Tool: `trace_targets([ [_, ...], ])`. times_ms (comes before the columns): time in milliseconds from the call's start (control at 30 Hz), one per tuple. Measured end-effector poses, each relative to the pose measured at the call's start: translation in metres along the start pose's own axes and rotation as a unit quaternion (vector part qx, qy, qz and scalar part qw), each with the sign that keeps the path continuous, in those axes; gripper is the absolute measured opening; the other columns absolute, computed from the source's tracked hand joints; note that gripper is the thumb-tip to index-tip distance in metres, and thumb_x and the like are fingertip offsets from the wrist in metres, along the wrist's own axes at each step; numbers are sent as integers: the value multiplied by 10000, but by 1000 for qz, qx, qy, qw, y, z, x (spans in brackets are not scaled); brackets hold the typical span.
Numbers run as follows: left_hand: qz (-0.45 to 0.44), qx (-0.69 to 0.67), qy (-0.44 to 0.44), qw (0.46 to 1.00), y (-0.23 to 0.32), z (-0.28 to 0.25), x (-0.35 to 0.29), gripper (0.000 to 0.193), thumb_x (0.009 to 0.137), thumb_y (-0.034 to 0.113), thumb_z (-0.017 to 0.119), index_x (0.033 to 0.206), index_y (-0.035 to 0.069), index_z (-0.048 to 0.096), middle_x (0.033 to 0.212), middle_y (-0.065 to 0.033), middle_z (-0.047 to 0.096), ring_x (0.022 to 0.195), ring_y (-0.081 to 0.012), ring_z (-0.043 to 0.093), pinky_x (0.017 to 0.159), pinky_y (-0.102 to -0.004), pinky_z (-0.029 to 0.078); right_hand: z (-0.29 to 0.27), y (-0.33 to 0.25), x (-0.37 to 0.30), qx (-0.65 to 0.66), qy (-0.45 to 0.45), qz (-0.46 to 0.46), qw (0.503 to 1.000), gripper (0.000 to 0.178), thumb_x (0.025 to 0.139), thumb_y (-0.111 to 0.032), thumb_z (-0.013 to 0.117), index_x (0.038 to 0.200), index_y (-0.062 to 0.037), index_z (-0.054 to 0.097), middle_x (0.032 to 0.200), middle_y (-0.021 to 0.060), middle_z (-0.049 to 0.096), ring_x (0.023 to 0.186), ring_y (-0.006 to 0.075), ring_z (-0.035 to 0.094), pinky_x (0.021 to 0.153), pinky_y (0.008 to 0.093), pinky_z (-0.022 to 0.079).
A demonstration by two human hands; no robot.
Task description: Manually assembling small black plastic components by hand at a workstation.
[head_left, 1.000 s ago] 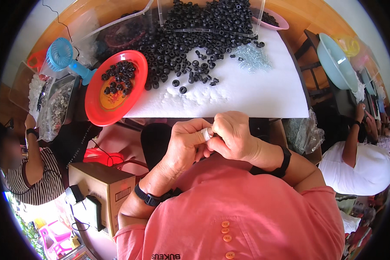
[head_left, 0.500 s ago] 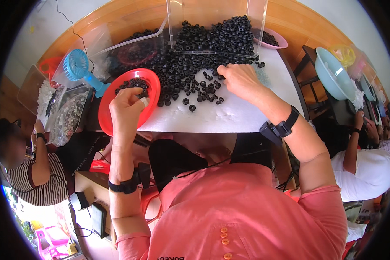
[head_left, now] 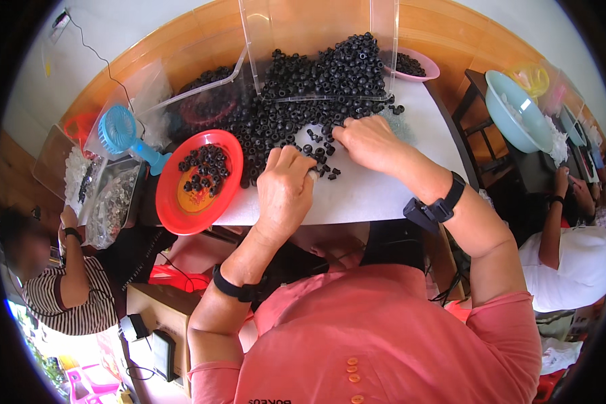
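Small black ring-like pieces (head_left: 276, 111) lie in a heap on the white tabletop, with several loose ones (head_left: 324, 151) in front of it. My left hand (head_left: 286, 188) is over the near edge of these loose pieces, its fingers curled and closed. Something white shows at its fingertips; what they hold is hidden. Opposite it, my right hand (head_left: 370, 143) touches the heap's right side with finger and thumb together, and I cannot make out what is between them. Left of my left hand, a red bowl (head_left: 174, 217) holds more black pieces on its yellowish bottom.
A clear plastic box (head_left: 310, 30) tipped toward me spills the heap. Behind it stands a pink bowl (head_left: 432, 68); a blue fan (head_left: 118, 129) stands left. Small clear beads (head_left: 402, 126) lie beside my right hand. People sit at left (head_left: 67, 286) and right (head_left: 562, 269).
My left hand has gone from over the red bowl rightward to the loose pieces. My right hand has come slightly nearer to me. The view has shifted a little.
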State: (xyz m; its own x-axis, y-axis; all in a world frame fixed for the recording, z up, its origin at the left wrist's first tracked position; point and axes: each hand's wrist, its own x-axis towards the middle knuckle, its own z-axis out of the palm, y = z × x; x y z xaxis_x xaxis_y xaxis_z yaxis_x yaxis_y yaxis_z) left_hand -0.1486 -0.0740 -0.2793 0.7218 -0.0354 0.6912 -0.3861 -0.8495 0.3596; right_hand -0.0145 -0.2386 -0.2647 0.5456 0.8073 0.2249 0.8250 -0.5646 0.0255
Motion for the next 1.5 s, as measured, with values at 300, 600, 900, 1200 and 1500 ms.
trace_targets([
  [300,101,166,-109,975,-14,51,53,97,660,15,670,753,35,658,843,-85,571,889,-299,534,727,-380,509,5,1,-12,18,28,-15,999,83,777,-53,563,818,-38,633,830,151,625,783,361,641,659,466,489],
  [600,74,5,-62,995,21,9,15,168,681,-32,674,835,26,641,835,-99,586,790,-319,554,667,-409,477,6,-2,-32,-2,86,-64,994,116,730,-48,601,837,-36,643,823,142,625,786,338,640,684,432,505],
  [900,0,-7,-50,999,34,17,-39,346,633,-105,611,954,15,663,873,-97,556,825,-302,533,676,-396,481,-2,-9,-32,-14,77,-66,995,73,744,-44,596,788,-9,643,837,159,653,794,319,659,705,433,523],
  [1200,-22,33,-34,999,33,25,-40,296,691,-39,627,983,1,646,895,-114,559,862,-314,531,689,-396,495,4,-10,-44,-19,94,-42,994,70,711,-10,600,775,-5,630,825,162,637,787,325,642,685,423,518],
  [1500,-74,52,-27,996,39,19,-42,251,720,-30,628,968,-7,664,903,-128,564,872,-330,526,736,-424,483,9,-7,-58,-23,136,-92,986,112,692,28,591,791,-24,593,870,105,570,831,300,592,742,403,479],
])
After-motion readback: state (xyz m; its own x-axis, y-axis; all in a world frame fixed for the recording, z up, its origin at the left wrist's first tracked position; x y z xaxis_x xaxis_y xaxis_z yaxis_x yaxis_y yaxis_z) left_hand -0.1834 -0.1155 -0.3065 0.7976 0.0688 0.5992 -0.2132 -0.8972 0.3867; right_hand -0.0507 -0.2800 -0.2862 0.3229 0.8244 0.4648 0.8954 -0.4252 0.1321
